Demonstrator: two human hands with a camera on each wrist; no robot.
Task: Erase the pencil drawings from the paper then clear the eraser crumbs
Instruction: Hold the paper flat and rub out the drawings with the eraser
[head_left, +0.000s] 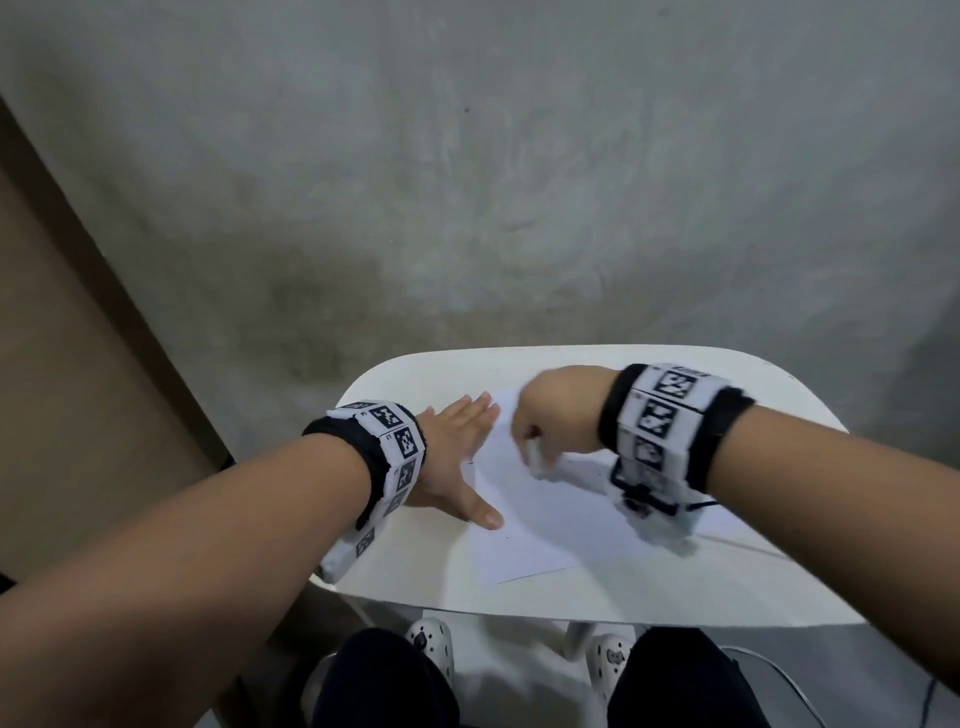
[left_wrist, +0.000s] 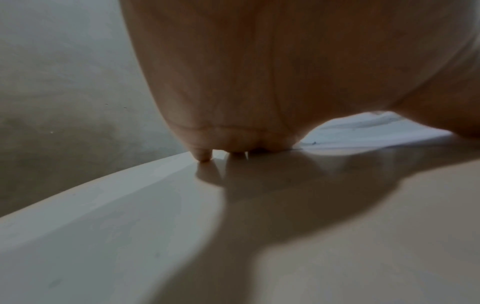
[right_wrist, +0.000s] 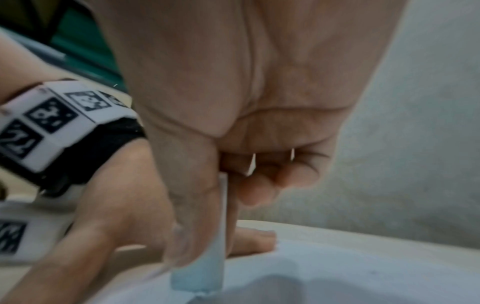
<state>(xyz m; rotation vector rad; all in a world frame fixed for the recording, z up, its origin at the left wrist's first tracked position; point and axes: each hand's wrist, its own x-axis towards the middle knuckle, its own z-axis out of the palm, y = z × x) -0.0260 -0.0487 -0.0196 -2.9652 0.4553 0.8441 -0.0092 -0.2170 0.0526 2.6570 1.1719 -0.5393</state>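
Right hand (head_left: 545, 415) grip clamped on pale blue eraser (right_wrist: 207, 273), tip down on white paper (head_left: 519, 519). Left hand (head_left: 457, 457) flat, fingers straight and spread, pressing paper's edge beside eraser on tabletop (head_left: 415, 582).

Nothing legible: the wristbands (head_left: 400, 452) carry only black-and-white square marker patterns, no words.
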